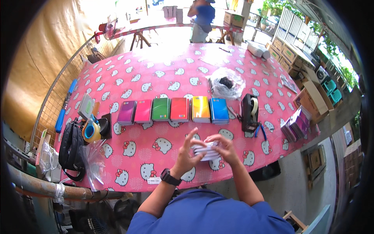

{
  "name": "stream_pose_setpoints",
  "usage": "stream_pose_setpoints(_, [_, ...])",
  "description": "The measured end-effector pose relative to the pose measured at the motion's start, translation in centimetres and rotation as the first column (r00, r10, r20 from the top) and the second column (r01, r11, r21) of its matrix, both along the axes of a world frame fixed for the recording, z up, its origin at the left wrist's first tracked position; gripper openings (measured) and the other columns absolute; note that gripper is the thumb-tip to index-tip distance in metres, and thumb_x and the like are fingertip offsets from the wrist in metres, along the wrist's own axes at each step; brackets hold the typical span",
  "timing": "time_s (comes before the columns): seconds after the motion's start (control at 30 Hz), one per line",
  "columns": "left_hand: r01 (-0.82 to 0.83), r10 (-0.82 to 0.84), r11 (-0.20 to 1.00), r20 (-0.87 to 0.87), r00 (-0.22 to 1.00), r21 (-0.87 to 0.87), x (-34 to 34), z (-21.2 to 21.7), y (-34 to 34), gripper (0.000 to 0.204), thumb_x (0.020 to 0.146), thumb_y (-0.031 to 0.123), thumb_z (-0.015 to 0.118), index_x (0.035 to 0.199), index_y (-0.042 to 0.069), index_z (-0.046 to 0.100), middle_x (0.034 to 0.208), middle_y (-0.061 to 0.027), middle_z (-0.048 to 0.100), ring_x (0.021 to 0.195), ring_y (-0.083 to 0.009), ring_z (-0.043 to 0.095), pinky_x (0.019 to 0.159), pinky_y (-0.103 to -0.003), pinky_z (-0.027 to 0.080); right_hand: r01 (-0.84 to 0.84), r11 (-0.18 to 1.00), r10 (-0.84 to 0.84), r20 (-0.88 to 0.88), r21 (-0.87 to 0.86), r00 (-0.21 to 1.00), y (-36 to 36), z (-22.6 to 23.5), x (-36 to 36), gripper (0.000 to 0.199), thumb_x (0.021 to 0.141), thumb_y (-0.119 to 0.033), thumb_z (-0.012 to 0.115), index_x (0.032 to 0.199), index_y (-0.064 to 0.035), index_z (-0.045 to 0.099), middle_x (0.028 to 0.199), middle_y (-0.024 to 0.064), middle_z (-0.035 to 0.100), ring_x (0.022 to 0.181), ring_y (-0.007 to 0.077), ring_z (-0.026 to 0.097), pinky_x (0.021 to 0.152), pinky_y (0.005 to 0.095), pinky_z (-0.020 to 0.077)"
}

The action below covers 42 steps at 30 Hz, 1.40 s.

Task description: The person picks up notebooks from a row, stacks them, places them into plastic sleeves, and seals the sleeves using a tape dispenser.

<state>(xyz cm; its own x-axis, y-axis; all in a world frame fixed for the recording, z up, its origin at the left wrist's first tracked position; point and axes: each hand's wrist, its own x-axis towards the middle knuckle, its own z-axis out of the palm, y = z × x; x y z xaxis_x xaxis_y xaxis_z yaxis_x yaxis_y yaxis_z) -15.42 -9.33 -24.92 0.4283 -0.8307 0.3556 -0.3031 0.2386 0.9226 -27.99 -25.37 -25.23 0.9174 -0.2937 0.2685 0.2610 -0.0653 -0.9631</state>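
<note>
Close in front of me, a small stack of white sheets or thin booklets (209, 152) is held over the table; its exact kind is unclear. My left hand (187, 153), with a black watch on the wrist, grips its left side between thumb and fingers, one finger raised. My right hand (224, 148) closes on its upper right edge, fingers bent. Just beyond lies a row of small notebook stacks: purple (126, 112), pink (143, 110), green (160, 109), red (179, 109), yellow (200, 109) and blue (219, 110). Neither hand touches that row.
Right of the row stand a black tape dispenser (249, 113) and a blue-handled tool (260, 131). Purple notebooks (296, 124) lean at the table's right edge. Behind is a clear plastic bag (226, 82). A black bag (72, 150) and tape rolls (92, 131) lie left. A person (203, 17) stands far off.
</note>
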Motion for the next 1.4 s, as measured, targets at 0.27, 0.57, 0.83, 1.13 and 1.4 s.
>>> stream_pose_setpoints(0.27, [-0.002, -0.004, 0.999, 0.124, 0.992, 0.042, 0.7, -6.7, 0.9, 0.123, 0.053, 0.024, 0.086, 0.144, 0.011, 0.005, 0.141, -0.0153, 0.029, 0.134, -0.0287, 0.024, 0.110, -0.040, 0.020, 0.047, 0.998, -0.037, -0.274, 0.029, 0.961, -2.7, -5.6, -5.2, 0.105, 0.057, -0.023, 0.073, 0.145, -0.0132, 0.016, 0.148, 0.0091, 0.021, 0.135, 0.0255, 0.023, 0.107, 0.0471, 0.0171])
stream_pose_setpoints(0.57, [-0.128, 0.125, 0.990, 0.050, 0.991, 0.055, -1.0, -6.8, -0.1, 0.102, 0.060, 0.015, 0.079, 0.139, 0.003, 0.015, 0.139, -0.0162, 0.029, 0.130, -0.0297, 0.030, 0.108, -0.042, 0.025, 0.138, 0.954, -0.176, -0.127, -0.266, 0.976, 1.0, -4.7, -2.9, 0.084, 0.068, -0.006, 0.066, 0.140, -0.0037, 0.024, 0.142, 0.0134, 0.030, 0.132, 0.0244, 0.028, 0.109, 0.0349, 0.0192])
stream_pose_setpoints(0.83, [-0.229, 0.191, 0.972, 0.408, 0.893, 0.047, -2.7, -5.1, 3.1, 0.073, 0.065, 0.017, 0.067, 0.132, 0.005, 0.040, 0.137, -0.0147, 0.037, 0.134, -0.0371, 0.022, 0.109, -0.048, 0.020, 0.045, 0.887, -0.079, -0.055, -0.459, 0.995, -1.5, -1.0, -3.7, 0.059, 0.051, 0.007, 0.046, 0.102, -0.0126, 0.068, 0.119, -0.0006, 0.060, 0.118, 0.0241, 0.043, 0.105, 0.0376, 0.0284])
stream_pose_setpoints(1.13, [-0.085, -0.078, 0.960, 0.545, 0.835, 0.266, 0.5, -2.8, 3.7, 0.075, 0.063, 0.022, 0.069, 0.133, 0.018, 0.043, 0.144, -0.0070, 0.034, 0.138, -0.0386, 0.009, 0.110, -0.054, 0.008, -0.277, 0.690, 0.114, -0.277, -0.669, 0.954, -2.8, -0.2, -2.7, 0.077, 0.052, 0.003, 0.054, 0.118, -0.0369, 0.060, 0.147, -0.0034, 0.030, 0.138, 0.0338, 0.012, 0.108, 0.0562, 0.0113])
stream_pose_setpoints(1.4, [-0.059, -0.298, 0.899, 0.704, 0.644, 0.434, 0.2, -0.5, 0.6, 0.075, 0.062, 0.020, 0.067, 0.133, 0.025, 0.045, 0.148, -0.0012, 0.027, 0.138, -0.0401, 0.006, 0.108, -0.058, 0.005, -0.324, 0.670, 0.115, -0.338, -0.668, 0.934, -2.2, 0.3, -2.4, 0.072, 0.052, -0.003, 0.061, 0.116, -0.0368, 0.061, 0.150, -0.0026, 0.023, 0.139, 0.0381, 0.003, 0.107, 0.0597, 0.0107])
